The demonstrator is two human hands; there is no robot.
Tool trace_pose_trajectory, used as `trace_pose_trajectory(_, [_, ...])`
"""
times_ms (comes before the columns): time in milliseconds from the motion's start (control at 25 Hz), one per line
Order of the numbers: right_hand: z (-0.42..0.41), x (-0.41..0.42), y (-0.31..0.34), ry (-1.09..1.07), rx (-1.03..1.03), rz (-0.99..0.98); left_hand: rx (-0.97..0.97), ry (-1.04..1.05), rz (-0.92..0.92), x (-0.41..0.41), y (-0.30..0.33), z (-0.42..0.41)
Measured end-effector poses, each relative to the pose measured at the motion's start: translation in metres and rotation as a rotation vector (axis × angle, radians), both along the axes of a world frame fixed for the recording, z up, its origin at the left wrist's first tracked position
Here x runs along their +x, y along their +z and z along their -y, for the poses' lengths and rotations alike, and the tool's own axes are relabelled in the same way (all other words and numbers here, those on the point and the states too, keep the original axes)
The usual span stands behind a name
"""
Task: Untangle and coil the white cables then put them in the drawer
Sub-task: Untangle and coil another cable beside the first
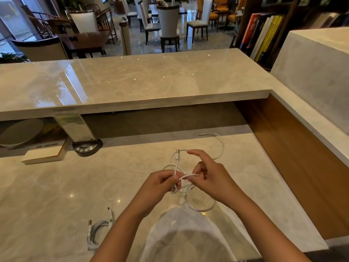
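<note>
Head view: no drawer or other container shows. The work surface is a pale marble desk (56, 186) with a raised marble counter (132, 80) along its far edge.

A tangled white cable (178, 167) is held over the middle of the desk, between both hands. The left hand (160, 183) has its fingers curled, thumb and fingers pinching the strands at the knot. The right hand (206, 175), just to the right, pinches the same knot with its thumb and a bent finger, while its index finger points out toward the far side. One plug end sticks up just beyond the left hand; a loop hangs down on the near side of the hands, and another strand runs right and far across the desk to a plug end lying flat.

A second white cable, already coiled (98, 230), lies on the desk at near left, well apart from both hands.

At far left are a book (42, 155) and a dark oval button panel (87, 147).
</note>
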State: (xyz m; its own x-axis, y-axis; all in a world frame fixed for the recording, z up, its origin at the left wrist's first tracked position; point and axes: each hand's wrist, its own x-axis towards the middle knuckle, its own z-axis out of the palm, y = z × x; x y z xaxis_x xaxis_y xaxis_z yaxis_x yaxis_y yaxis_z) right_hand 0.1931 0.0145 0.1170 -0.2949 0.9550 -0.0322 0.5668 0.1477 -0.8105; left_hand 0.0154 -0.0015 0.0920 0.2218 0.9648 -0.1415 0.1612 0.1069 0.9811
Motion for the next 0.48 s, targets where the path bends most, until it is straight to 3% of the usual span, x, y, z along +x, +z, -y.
trace_pose_trajectory(280, [0.002, -0.002, -0.002, -0.390, 0.059, -0.210, 0.137, -0.006, -0.287, 0.007, -0.004, -0.001])
trace_pose_trajectory(360, [0.004, 0.000, -0.005, -0.398, 0.303, -0.006, 0.138, 0.005, -0.314, 0.009, -0.002, -0.003])
trace_pose_trajectory(480, [-0.001, 0.010, -0.017, -0.081, 0.785, 0.453, 0.039, -0.138, -0.204, 0.006, 0.008, -0.002])
